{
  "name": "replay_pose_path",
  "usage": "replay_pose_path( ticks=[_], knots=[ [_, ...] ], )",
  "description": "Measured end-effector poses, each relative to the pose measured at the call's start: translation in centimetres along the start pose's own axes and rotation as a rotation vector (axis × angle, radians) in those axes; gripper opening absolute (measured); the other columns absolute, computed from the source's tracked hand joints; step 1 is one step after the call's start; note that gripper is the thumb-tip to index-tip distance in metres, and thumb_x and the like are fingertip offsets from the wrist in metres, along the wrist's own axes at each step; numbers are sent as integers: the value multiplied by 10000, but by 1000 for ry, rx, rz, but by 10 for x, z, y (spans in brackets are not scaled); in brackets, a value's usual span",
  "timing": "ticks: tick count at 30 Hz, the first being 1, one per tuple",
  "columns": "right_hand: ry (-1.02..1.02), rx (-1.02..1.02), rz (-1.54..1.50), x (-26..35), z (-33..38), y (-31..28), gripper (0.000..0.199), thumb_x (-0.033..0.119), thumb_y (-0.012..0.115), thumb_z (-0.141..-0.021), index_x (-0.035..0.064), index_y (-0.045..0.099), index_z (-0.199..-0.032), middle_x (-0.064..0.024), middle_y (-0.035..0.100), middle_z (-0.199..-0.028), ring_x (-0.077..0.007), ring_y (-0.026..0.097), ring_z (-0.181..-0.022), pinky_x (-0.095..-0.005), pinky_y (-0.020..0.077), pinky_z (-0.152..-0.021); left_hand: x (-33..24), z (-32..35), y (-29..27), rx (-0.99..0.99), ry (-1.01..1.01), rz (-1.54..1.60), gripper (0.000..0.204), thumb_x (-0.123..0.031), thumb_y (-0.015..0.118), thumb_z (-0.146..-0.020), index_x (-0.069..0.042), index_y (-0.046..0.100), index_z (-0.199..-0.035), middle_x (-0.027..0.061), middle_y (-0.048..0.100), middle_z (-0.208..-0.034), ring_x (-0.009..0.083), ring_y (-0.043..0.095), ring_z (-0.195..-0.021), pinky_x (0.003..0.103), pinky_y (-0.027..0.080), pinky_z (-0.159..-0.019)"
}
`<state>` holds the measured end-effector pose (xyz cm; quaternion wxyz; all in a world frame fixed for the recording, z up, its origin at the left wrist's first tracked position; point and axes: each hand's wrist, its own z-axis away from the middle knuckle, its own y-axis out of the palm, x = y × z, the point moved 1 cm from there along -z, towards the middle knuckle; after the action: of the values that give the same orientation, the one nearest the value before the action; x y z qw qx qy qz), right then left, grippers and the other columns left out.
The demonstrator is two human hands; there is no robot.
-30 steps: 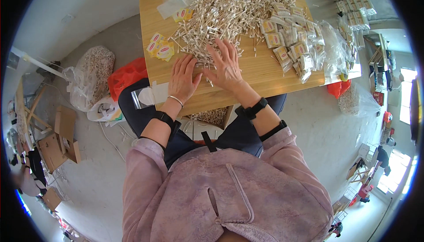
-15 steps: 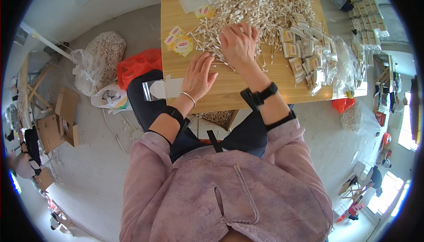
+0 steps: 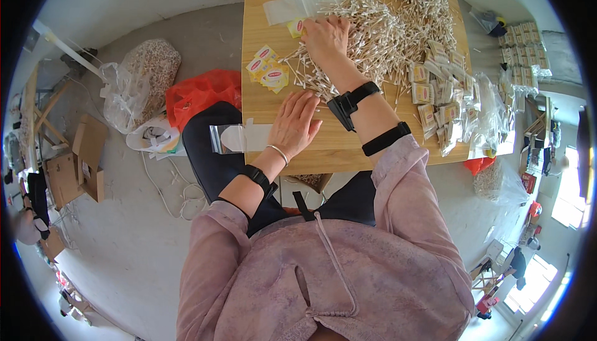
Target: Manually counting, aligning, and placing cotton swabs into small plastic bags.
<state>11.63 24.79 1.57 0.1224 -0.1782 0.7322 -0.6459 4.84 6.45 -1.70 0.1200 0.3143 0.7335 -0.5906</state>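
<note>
A large heap of cotton swabs (image 3: 379, 20) covers the far part of the wooden table (image 3: 323, 132). My right hand (image 3: 328, 39) rests palm down on the left edge of this heap, fingers bent and a little apart. Its fingertips are partly hidden, and I see nothing gripped. Nearer to me, my left hand (image 3: 295, 120) lies with fingers stretched out, their tips beside the nearest swabs. Small yellow-and-white cards (image 3: 268, 70) lie left of the heap, and another such card (image 3: 296, 27) is close to my right hand's fingers.
Filled swab packs (image 3: 444, 95) are piled at the table's right. Clear plastic bags (image 3: 298, 2) lie at the far left of the tabletop. A clear flap (image 3: 227, 139) sticks out over the left edge. Red bag (image 3: 202, 95), swab sack (image 3: 149, 70) and cardboard box (image 3: 81, 160) stand on the floor.
My right hand has moved away from me across the heap's left edge, to beside the single yellow card. The left hand stays low by the near swabs. The whole view has shifted slightly.
</note>
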Motion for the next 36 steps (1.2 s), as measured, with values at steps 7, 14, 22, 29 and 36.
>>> replay_pose_path(
  ticks=[7,14,22,29,36],
  knots=[
    [-24,-18,15,8,-15,5,165,241,572,-823,212,690,-934,-19,639,-908,-210,523,-1019,-410,290,-925,-2,0,2,6,-2,12,530,-172,666,-766,-52,452,-1237,130,478,-1266,314,410,-1229,448,296,-1081],
    [-71,-171,-123,-10,35,-16,260,282,652,-767,173,664,-1003,-45,613,-1002,-247,500,-1038,-442,309,-921,0,1,0,-43,21,34,545,-159,689,-760,-33,447,-1232,151,505,-1226,346,440,-1184,437,346,-1045],
    [-152,-194,-228,-24,174,-14,463,261,675,-752,122,562,-1179,-87,444,-1280,-310,386,-1190,-484,274,-1007,3,2,3,-108,20,76,402,-126,715,-719,-46,552,-1078,126,567,-1010,318,518,-1025,430,376,-1019],
    [-83,-158,-255,-40,200,5,601,253,666,-765,168,453,-1320,-84,360,-1384,-346,325,-1261,-500,232,-1060,-2,6,0,-45,-43,43,333,-87,737,-694,-57,578,-985,106,544,-1086,319,502,-1083,418,399,-1000],
    [69,-290,-163,-86,166,15,551,272,656,-798,274,475,-1318,-77,369,-1380,-359,313,-1280,-519,217,-1062,13,-4,3,-25,175,-31,407,-206,806,-603,-55,586,-910,109,521,-1188,320,448,-1181,420,395,-992]
  ],
)
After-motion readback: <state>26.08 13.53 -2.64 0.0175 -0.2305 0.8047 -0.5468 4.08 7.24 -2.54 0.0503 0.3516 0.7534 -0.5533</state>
